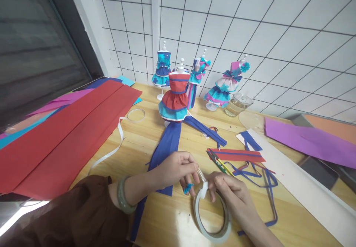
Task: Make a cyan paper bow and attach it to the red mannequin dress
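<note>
L hand pinched thin pale strip, pleated blue paper bit at its fingers; R hand half-curled, grip unclear, beside round white tape roll. White mannequin in red-&-blue dress partly hid another; yellow-green-handled snips lay nr.

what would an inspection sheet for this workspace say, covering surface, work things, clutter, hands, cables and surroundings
Surface: wooden table, strewn with material
Work things: tape roll with a white end raised; slim pale piece; blue pleated piece
Clutter: snips by a red strip; white ribbon; red sheets left; purple sheet right
Left hand: pinches the slim pale piece; blue pleated piece at its lower fingers
Right hand: at the tape roll, exact grip unclear
Cables: nothing seen on the table
Surroundings: four dressed forms, the red dress nearest; glass jar; tiled wall behind
</note>
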`<state>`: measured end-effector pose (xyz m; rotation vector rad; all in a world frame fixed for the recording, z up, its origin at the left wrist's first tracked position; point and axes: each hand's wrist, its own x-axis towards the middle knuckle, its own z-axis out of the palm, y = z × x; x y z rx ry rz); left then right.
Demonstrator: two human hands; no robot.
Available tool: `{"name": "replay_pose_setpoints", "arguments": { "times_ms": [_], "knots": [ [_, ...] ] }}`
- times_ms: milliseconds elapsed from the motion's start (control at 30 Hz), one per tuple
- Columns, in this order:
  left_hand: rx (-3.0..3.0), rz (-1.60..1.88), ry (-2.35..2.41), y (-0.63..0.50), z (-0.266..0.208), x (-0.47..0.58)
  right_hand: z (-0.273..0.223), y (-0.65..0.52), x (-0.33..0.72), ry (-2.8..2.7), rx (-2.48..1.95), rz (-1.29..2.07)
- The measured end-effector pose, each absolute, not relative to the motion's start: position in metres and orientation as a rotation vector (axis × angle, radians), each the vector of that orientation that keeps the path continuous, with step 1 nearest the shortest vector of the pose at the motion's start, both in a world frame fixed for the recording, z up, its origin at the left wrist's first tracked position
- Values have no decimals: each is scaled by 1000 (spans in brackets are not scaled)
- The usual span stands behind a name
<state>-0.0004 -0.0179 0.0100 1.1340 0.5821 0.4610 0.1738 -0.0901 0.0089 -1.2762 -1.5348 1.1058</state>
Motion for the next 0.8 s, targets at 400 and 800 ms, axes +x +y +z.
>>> {"name": "replay_pose_setpoints", "arguments": {
  "times_ms": [400,800],
  "knots": [
    [1362,357,664,-28,9,3,2,-92,165,-1683,-1508,1038],
    [1241,364,736,-28,-3,6,6,-94,166,-2237,-1349,233]
  ]
}}
